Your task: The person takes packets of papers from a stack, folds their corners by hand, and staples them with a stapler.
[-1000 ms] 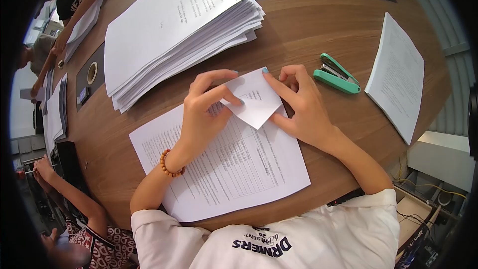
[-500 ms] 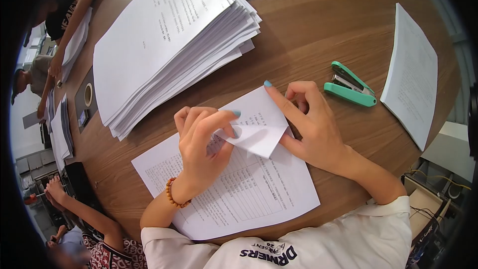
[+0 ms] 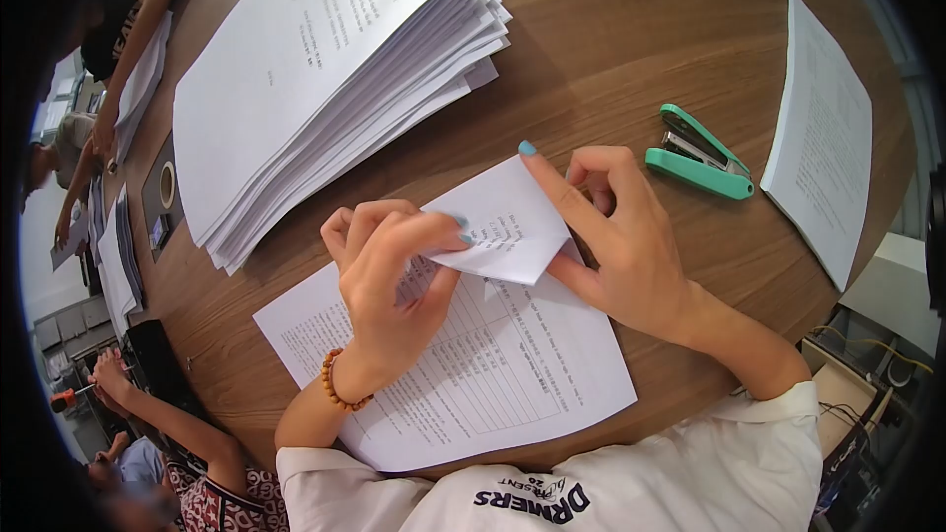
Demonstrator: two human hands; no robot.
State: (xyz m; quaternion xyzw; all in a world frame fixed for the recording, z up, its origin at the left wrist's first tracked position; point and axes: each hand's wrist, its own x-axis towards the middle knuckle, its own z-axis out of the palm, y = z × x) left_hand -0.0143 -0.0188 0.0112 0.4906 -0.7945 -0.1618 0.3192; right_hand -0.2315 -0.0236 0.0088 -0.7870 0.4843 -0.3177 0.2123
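Printed sheets (image 3: 532, 384) lie before me on the wooden table, their far part lifted and folded over into a flap (image 3: 517, 227) of paper. My left hand (image 3: 389, 276), with a beaded bracelet at the wrist, pinches the flap's left side between thumb and fingers. My right hand (image 3: 626, 246) is at the flap's right edge. Its index finger stretches along to the far corner, and the thumb tip is hidden under the paper. Beyond the right hand rests a green stapler (image 3: 700, 153), its arms spread apart.
A tall stack of printed paper (image 3: 315, 89) stands at the far left. A thinner paper pile (image 3: 823, 138) lies at the right edge. A tape roll (image 3: 168, 184) is on the left. Other people work there, one with a hand (image 3: 110, 374) near a screwdriver (image 3: 64, 400).
The flap is held a little farther up and left, and its fold has shifted shape. My left hand has moved slightly left. The right hand keeps nearly the same pose.
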